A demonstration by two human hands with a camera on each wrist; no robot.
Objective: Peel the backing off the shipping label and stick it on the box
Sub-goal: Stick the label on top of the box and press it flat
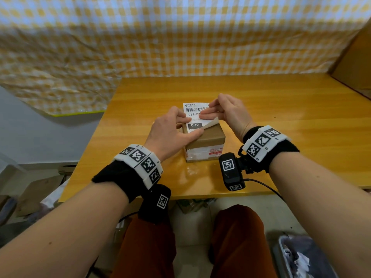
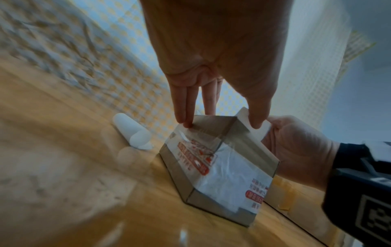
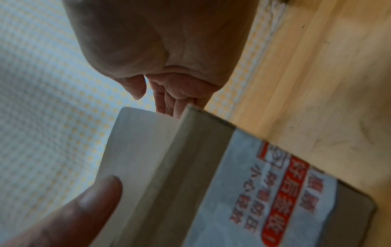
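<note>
Shipping label (image 1: 194,125), white, barcoded, lower corner curled up; box (image 1: 212,137) beneath

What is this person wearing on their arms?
Left hand and right hand are bare, no sleeves. Each wrist wears a black band with white blocks of black square codes, and a small black camera hangs below; a black cable leaves the right camera.

Our right hand (image 1: 228,113) is covering part of the number on the shipping label (image 1: 191,114); at five o'clock the edge is cutting off a waste bin (image 1: 280,245).
</note>
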